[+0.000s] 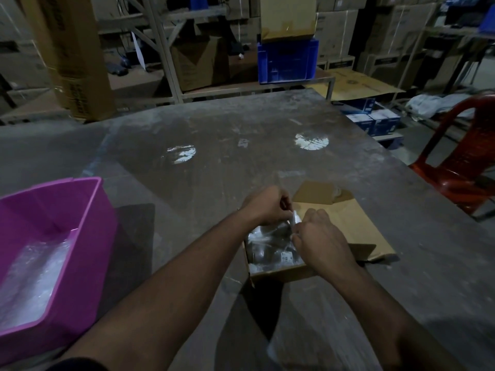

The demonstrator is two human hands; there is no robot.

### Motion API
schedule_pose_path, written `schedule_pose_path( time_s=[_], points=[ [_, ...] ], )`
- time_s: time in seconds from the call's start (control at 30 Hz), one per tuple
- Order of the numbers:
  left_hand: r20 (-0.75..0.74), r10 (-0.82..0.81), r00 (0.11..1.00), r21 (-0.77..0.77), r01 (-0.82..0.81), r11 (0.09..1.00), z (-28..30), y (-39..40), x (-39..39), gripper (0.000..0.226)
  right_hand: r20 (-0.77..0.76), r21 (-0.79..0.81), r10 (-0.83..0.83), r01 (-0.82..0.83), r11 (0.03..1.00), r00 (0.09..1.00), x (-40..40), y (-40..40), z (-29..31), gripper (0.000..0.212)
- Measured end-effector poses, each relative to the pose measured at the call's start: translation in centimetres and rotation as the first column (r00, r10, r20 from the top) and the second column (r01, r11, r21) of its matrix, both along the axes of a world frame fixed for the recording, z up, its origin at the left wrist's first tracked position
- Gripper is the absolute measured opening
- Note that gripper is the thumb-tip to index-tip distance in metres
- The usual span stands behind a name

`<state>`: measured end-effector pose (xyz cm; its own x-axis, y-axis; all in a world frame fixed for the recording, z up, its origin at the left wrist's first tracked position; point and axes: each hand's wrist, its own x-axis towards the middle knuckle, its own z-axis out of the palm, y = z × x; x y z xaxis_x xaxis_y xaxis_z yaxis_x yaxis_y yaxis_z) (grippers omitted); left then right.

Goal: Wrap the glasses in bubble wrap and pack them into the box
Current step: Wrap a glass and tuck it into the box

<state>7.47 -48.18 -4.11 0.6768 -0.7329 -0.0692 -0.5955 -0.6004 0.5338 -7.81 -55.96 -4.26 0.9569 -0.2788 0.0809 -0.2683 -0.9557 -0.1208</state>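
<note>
An open cardboard box (281,271) sits on the grey table, its flaps spread to the right. Inside lie bubble-wrapped glasses (267,245), shiny and dim. Both hands are over the box's far side. My left hand (267,204) pinches a piece of clear wrap (294,216) from the left, fingers curled. My right hand (318,234) holds the same wrapped bundle from the right, knuckles up; its fingertips are hidden. What lies under the hands cannot be made out.
A pink plastic tub (88,236) with bubble wrap (34,279) in it stands at the left. A red plastic chair (460,167) is at the table's right edge. Shelves, cartons and a blue crate (288,61) fill the back.
</note>
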Motion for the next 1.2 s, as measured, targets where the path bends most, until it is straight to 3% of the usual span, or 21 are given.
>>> schedule_pose_path(
  time_s=[0.2, 0.47, 0.6, 0.77, 0.93, 1.2],
  points=[
    [0.172, 0.023, 0.985, 0.142, -0.047, 0.989, 0.9, -0.8, -0.5, 0.012, -0.123, -0.063, 0.026, -0.034, 0.997, 0.992, 0.2, 0.0, 0.2, 0.024],
    [0.064, 0.204, 0.977, 0.271, -0.214, 0.939, 1.3, -2.9, -1.4, 0.014, -0.196, -0.088, 0.039, -0.057, 0.995, 0.980, 0.3, 0.0, 0.6, 0.031],
    [0.065, 0.232, 0.971, 0.250, -0.241, 0.938, 0.9, -3.0, -1.2, 0.013, -0.126, -0.057, 0.041, -0.049, 0.997, 0.991, -0.1, -0.2, 0.0, 0.029],
    [0.064, 0.244, 0.968, 0.204, -0.252, 0.946, 0.5, -2.8, -0.9, 0.028, 0.065, 0.056, -0.036, 0.032, 0.998, 0.997, -0.7, -0.4, -0.3, 0.025],
    [0.025, 0.227, 0.974, 0.195, -0.227, 0.954, 0.3, -2.5, -0.8, 0.017, -0.024, -0.107, -0.004, 0.001, 0.994, 1.000, -0.2, 0.1, -0.3, 0.010],
    [0.021, 0.174, 0.985, 0.165, -0.175, 0.971, -0.1, -1.5, -0.4, 0.018, -0.262, -0.098, -0.006, -0.020, 0.995, 0.965, 0.7, 0.1, 0.2, 0.028]
  ],
)
